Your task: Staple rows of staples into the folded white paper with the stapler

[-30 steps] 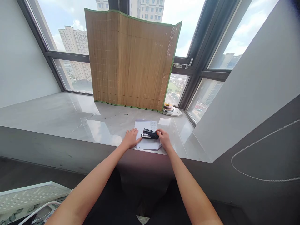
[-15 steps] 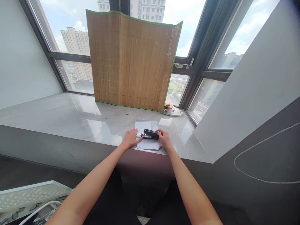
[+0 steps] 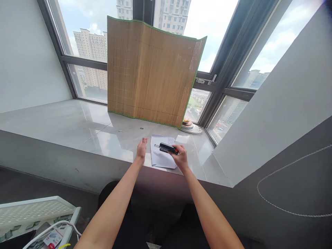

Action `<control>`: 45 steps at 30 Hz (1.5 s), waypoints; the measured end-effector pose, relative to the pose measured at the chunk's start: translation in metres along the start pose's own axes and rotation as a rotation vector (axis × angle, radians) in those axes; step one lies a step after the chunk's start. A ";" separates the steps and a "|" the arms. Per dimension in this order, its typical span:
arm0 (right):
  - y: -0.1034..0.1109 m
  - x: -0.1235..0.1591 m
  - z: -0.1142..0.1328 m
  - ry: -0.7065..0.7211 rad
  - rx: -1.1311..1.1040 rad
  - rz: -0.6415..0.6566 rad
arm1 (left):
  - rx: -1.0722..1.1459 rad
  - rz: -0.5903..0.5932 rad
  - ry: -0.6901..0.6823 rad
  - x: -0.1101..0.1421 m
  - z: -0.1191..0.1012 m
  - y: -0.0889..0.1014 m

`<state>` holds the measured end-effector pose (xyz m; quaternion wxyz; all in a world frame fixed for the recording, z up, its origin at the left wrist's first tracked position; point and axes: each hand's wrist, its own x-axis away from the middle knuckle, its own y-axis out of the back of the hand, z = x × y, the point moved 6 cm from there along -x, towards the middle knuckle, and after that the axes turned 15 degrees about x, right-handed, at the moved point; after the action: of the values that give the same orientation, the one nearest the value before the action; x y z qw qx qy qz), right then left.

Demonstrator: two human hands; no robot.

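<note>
My right hand (image 3: 181, 156) is wrapped round the rear end of a black stapler (image 3: 166, 147) with a red-orange patch. The stapler is over a white sheet of paper (image 3: 162, 159) on the window ledge, its front end pointing left. Just off that front end a small silvery strip (image 3: 156, 146) shows against the paper; I cannot tell whether it touches the stapler. Small writing or print covers the paper's upper right. To the left of the sheet, my left hand (image 3: 141, 149) stands edge-on with fingers stretched out, holding nothing.
A bamboo mat (image 3: 155, 76) with green edging leans against the window behind the ledge (image 3: 101, 145). Stacked plates (image 3: 190, 127) sit at its right foot. A small dark piece (image 3: 141, 128) lies on the ledge. Below left is a white perforated basket (image 3: 38, 205) with a white cable.
My left hand has come off the paper and stapler and moved left. My right hand now grips more of the stapler, which has turned slightly. The whole view has shifted a little.
</note>
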<state>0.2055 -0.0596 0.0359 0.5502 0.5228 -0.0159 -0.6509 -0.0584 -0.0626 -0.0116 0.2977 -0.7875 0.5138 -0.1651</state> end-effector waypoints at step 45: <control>-0.138 0.007 0.137 0.065 0.014 0.223 | 0.658 -0.178 0.319 0.014 0.006 0.021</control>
<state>0.0144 -0.0865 0.0110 0.6159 0.5423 -0.0607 -0.5682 -0.0637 -0.0794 -0.0303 0.4356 -0.6557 0.4025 -0.4672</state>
